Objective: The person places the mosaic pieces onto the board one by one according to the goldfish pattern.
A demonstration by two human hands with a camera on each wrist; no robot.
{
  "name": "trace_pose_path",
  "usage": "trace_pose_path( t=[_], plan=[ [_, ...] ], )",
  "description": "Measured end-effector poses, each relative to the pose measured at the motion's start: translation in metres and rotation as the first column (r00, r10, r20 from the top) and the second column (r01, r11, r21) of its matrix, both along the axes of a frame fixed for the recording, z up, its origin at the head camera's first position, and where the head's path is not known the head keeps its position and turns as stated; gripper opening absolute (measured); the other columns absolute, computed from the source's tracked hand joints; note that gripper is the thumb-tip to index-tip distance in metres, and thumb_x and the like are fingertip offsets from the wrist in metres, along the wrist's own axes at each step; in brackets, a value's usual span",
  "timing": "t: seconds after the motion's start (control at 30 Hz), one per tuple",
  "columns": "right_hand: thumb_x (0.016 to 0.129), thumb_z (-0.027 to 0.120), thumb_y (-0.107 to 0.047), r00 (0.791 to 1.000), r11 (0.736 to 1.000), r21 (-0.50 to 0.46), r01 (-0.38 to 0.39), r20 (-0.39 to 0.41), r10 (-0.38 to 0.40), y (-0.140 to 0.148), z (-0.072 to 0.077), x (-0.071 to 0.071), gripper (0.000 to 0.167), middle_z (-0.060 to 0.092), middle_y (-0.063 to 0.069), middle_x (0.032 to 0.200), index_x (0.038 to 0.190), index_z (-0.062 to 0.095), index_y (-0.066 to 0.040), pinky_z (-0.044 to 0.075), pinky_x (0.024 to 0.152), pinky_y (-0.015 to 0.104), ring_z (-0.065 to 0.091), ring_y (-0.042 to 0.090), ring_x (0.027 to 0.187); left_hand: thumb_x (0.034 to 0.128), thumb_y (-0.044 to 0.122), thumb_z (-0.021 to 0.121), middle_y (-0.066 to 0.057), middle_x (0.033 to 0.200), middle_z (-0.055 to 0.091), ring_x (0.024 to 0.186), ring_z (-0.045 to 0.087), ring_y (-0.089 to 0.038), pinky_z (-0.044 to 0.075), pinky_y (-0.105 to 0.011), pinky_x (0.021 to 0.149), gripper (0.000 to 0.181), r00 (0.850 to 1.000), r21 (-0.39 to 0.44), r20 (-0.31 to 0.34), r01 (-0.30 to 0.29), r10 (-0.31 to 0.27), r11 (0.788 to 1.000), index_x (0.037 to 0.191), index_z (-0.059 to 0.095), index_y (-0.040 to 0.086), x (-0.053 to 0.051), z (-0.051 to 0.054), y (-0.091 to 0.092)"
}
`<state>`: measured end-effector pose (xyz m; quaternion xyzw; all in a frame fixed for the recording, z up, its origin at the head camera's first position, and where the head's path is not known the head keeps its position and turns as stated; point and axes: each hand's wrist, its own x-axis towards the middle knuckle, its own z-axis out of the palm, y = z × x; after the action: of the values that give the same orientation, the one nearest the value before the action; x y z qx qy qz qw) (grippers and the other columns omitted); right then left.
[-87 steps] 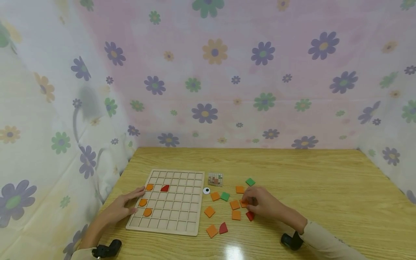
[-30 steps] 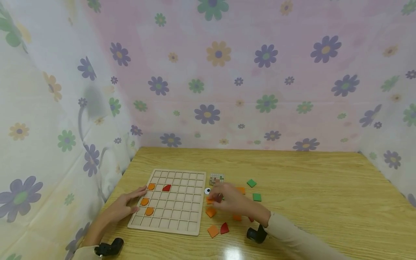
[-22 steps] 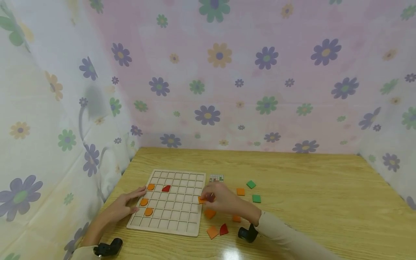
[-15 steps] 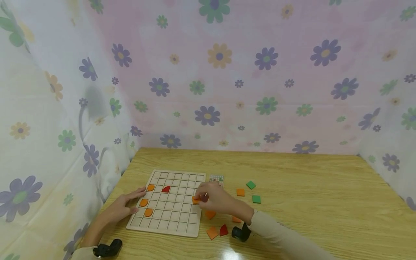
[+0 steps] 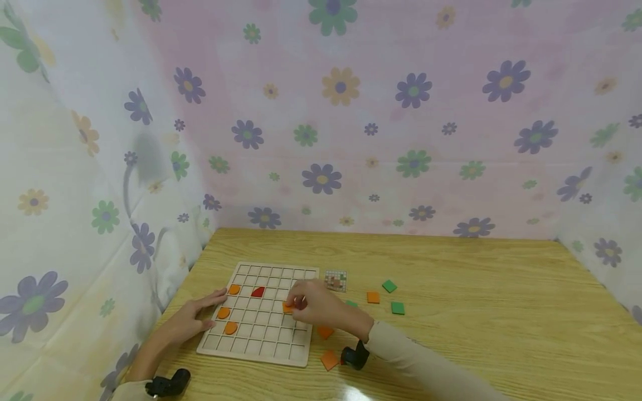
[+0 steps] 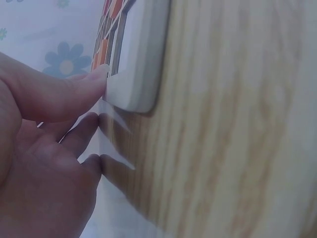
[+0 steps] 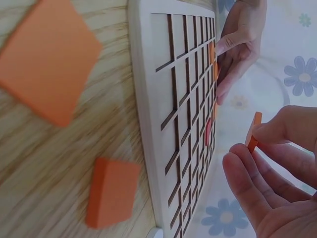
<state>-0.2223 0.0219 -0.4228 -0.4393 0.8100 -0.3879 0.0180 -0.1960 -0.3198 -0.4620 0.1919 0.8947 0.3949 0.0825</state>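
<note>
A pale wooden grid board point(image 5: 261, 333) lies on the table. In its cells are three rounded orange pieces point(image 5: 230, 328) toward the left side and a red quarter-shaped piece point(image 5: 258, 292). The left hand point(image 5: 188, 320) rests at the board's left edge; in the left wrist view its thumb point(image 6: 74, 94) touches the rim and the other fingers reach beside it. Above the board's right part, the right hand point(image 5: 321, 305) pinches an orange square tile point(image 5: 287, 308) between thumb and fingers. The right wrist view shows that orange tile point(image 7: 254, 132) held on edge, clear of the grid.
Right of the board lie a small printed grid card point(image 5: 335, 280), green tiles point(image 5: 398, 308) and orange tiles point(image 5: 373, 297). More orange tiles point(image 5: 329, 360) lie nearer the front, one beside a partly hidden red piece. Flowered cloth point(image 5: 361, 184) stands behind the table and along its sides.
The right hand has moved left from the loose tiles to above the board, carrying an orange tile. One green tile now lies farther right than in the oldest frame. The left hand stays at the board's edge.
</note>
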Motion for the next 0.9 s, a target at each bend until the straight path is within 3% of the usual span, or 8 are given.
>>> trace_pose_path(
  t=[0.23, 0.4, 0.6, 0.9],
  plan=[
    [0.081, 0.066, 0.003, 0.999, 1.000, -0.021, -0.010, 0.034, 0.011, -0.011, -0.002, -0.003, 0.011, 0.066, 0.008, 0.090, 0.090, 0.070, -0.002, 0.048, 0.065, 0.014, 0.060, 0.007, 0.074, 0.0826, 0.002, 0.065, -0.013, 0.150, 0.033, 0.137, 0.021, -0.040, 0.019, -0.005, 0.095, 0.059, 1.000, -0.003, 0.009, -0.012, 0.012, 1.000, 0.139, 0.048, 0.005, 0.001, 0.002, 0.003],
    [0.082, 0.065, 0.002, 0.998, 0.999, -0.030, -0.016, 0.065, 0.018, -0.025, -0.008, -0.004, 0.012, 0.065, 0.007, 0.091, 0.091, 0.070, -0.003, 0.048, 0.066, 0.015, 0.059, 0.005, 0.075, 0.0826, 0.006, 0.066, -0.016, 0.149, 0.034, 0.136, 0.022, -0.042, 0.016, -0.004, 0.094, 0.058, 1.000, -0.021, -0.020, 0.001, -0.001, 1.000, 0.138, 0.049, 0.003, 0.001, 0.001, 0.001],
    [0.083, 0.067, -0.003, 0.998, 0.999, -0.013, 0.032, 0.063, -0.031, -0.042, -0.011, -0.008, 0.010, 0.064, 0.002, 0.089, 0.091, 0.071, -0.007, 0.046, 0.063, 0.014, 0.055, 0.000, 0.071, 0.0823, 0.005, 0.066, -0.016, 0.149, 0.034, 0.137, 0.021, -0.042, 0.014, -0.003, 0.094, 0.058, 1.000, -0.002, -0.015, 0.004, -0.004, 1.000, 0.138, 0.049, 0.003, 0.000, -0.001, -0.001],
    [0.080, 0.071, -0.003, 0.990, 0.995, -0.004, 0.097, 0.107, -0.096, -0.065, -0.019, -0.016, 0.005, 0.062, 0.002, 0.081, 0.085, 0.071, -0.004, 0.045, 0.060, 0.014, 0.052, 0.001, 0.065, 0.0817, 0.002, 0.066, -0.014, 0.150, 0.032, 0.139, 0.018, -0.040, 0.012, -0.003, 0.095, 0.059, 1.000, 0.025, 0.016, -0.014, 0.013, 1.000, 0.138, 0.049, 0.004, 0.000, 0.001, 0.000]
  ],
)
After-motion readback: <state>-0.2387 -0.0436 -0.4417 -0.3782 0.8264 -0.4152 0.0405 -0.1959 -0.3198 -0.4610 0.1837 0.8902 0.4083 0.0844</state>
